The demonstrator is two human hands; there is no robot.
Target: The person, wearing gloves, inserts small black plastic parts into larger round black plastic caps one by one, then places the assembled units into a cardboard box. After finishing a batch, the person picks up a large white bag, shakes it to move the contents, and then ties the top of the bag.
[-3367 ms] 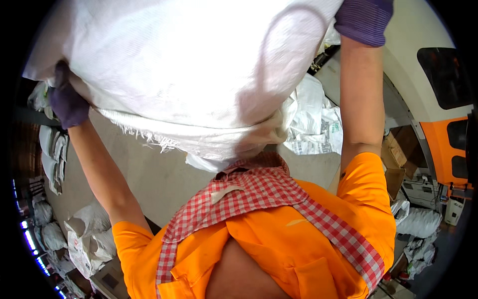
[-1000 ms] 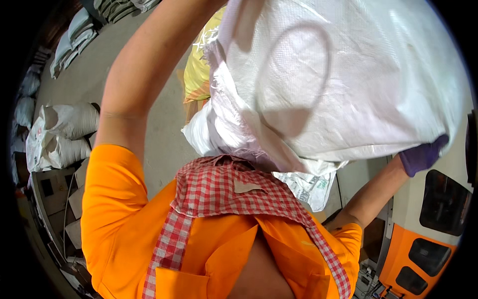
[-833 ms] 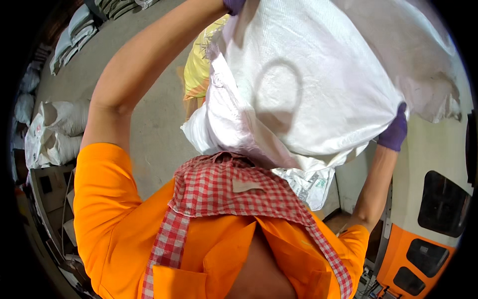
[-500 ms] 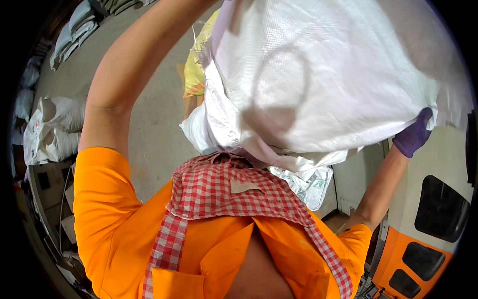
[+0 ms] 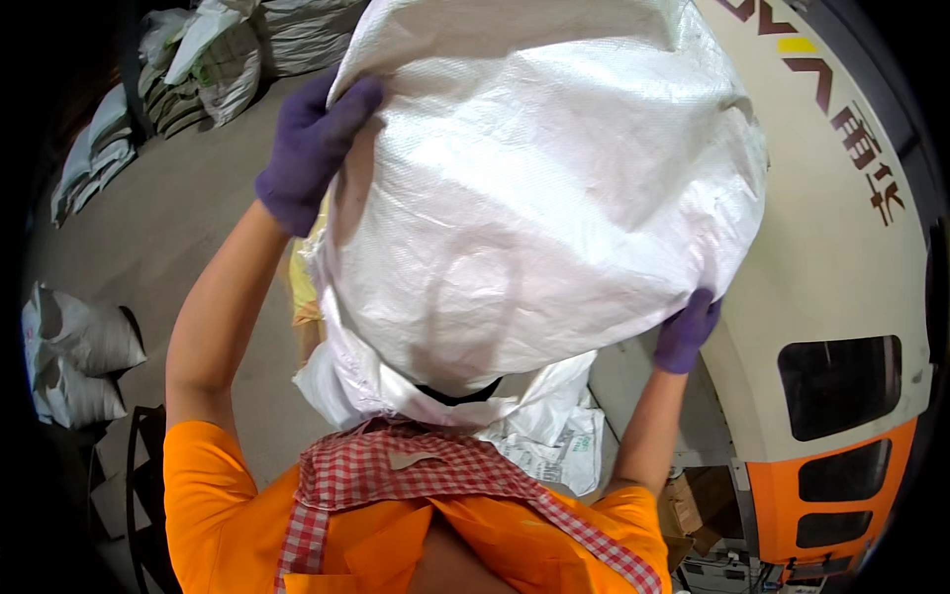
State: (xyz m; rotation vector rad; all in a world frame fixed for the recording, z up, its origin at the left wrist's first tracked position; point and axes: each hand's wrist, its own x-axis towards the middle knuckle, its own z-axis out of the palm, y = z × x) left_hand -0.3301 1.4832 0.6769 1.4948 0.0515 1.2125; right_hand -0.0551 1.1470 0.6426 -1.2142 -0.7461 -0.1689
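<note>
A large white woven sack (image 5: 554, 198) hangs spread out in front of me, its cloth wrinkled and bulging. My left hand (image 5: 319, 148), in a purple glove, grips the sack's left edge high up, its thumb over the cloth. Lower on the right, my right hand (image 5: 690, 332), also gloved in purple, is closed on the sack's edge; its other fingers are hidden behind the cloth. Below the sack lie crumpled white bag material (image 5: 564, 391) and a printed white bag (image 5: 564, 455). Part of a yellow bag (image 5: 304, 272) shows behind the sack's left side.
A beige and orange machine (image 5: 762, 396) with dark windows stands close on my right. White sacks (image 5: 84, 342) sit on the grey floor (image 5: 198, 188) at left. Stacked sacks (image 5: 99, 148) and more filled bags (image 5: 223, 69) are at the far left. An open cardboard box (image 5: 693, 500) is below the machine.
My left hand has come into view on the sack's left edge. My right hand has moved left and down with its edge. The sack now shows more of its height and spans less width.
</note>
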